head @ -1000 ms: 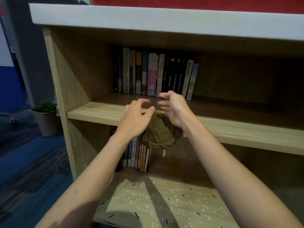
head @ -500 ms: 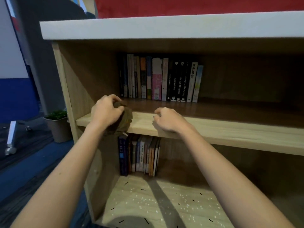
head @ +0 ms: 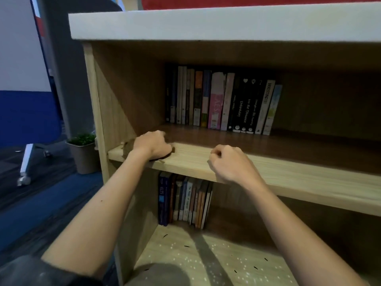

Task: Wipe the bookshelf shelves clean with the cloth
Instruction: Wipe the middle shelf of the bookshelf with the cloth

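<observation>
Gripping cloth at the shelf end with left hand to wipe — apparently bracing with fisted, empty right hand.

Hands: two, left hand and right hand.
Cloth: one.
Bookshelf: one, with two shelves showing, upper shelf and lower shelf.
Upper books: roughly sixteen spines; the dark ones at the left end are hard to separate.
Lower books: about ten.
Potted plant: one.
Castors: two.
White specks on the lower shelf: too many to count.
Black flecks: a handful.
</observation>
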Demonstrator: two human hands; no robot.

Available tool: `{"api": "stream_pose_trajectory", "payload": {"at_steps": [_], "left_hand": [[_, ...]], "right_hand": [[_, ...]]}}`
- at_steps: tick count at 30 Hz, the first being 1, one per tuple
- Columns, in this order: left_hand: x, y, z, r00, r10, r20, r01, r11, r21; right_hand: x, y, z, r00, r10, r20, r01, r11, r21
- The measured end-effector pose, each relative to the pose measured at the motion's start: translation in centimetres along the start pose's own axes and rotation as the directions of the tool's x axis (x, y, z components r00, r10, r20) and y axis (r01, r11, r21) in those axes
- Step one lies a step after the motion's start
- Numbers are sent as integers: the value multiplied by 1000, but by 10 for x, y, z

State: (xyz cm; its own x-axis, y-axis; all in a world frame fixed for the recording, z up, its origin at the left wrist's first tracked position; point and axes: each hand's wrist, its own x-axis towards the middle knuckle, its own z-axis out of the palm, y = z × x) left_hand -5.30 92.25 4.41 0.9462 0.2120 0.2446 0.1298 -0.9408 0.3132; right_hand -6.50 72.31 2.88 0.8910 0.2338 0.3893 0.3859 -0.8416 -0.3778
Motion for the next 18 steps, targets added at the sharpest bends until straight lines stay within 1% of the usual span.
{"api": "stream_pose_trajectory", "payload": {"at_steps": [2, 4, 5, 6, 7, 8, 9, 10, 11, 12, 13, 14, 15, 17, 18], "left_hand": [[-26, 18, -2, 982, 183, 37, -172, 963, -205], [-55, 39, 3, 941, 339, 7, -323, 902, -288], [-65, 46, 4, 921, 388, -25, -373, 864, -339], [-72, 48, 2, 905, 422, -57, -407, 816, -410], [-75, 44, -4, 896, 431, -110, -428, 771, -471], [-70, 36, -13, 895, 400, -199, -445, 757, -478], [-60, 24, -21, 896, 339, -286, -437, 785, -439], [-47, 10, -26, 904, 267, -334, -388, 839, -380], [-34, -4, -28, 929, 191, -315, -291, 906, -308], [-24, -14, -26, 966, 116, -231, -170, 959, -229], [-18, -19, -21, 992, 50, -119, -67, 987, -149], [-17, -17, -14, 999, 20, -31, -23, 996, -90], [-17, -8, -6, 999, 45, 7, -44, 996, -81], [-25, 24, 5, 980, 196, 13, -192, 968, -162], [-34, 41, 9, 958, 288, 13, -279, 938, -207]], "right_hand": [[1, 2, -3, 999, 40, 19, -42, 990, 133], [1, 7, -15, 994, 109, 18, -109, 934, 341], [1, 12, -23, 991, 130, 5, -121, 909, 400], [-2, 19, -31, 991, 131, -4, -119, 914, 387], [-6, 27, -38, 993, 118, -10, -109, 944, 311], [-9, 34, -42, 995, 103, -4, -100, 974, 202], [-13, 41, -44, 995, 98, 14, -99, 990, 100], [-16, 46, -44, 995, 97, 36, -98, 995, 19], [-17, 48, -41, 995, 91, 44, -90, 996, -28], [-18, 47, -39, 995, 86, 42, -84, 995, -47], [-18, 46, -37, 996, 85, 29, -83, 995, -52], [-17, 45, -35, 996, 88, 15, -87, 995, -53], [-16, 45, -34, 997, 83, -3, -83, 995, -57], [-15, 47, -34, 996, 85, -21, -86, 994, -67], [-15, 48, -35, 996, 85, -20, -86, 994, -62]]}}
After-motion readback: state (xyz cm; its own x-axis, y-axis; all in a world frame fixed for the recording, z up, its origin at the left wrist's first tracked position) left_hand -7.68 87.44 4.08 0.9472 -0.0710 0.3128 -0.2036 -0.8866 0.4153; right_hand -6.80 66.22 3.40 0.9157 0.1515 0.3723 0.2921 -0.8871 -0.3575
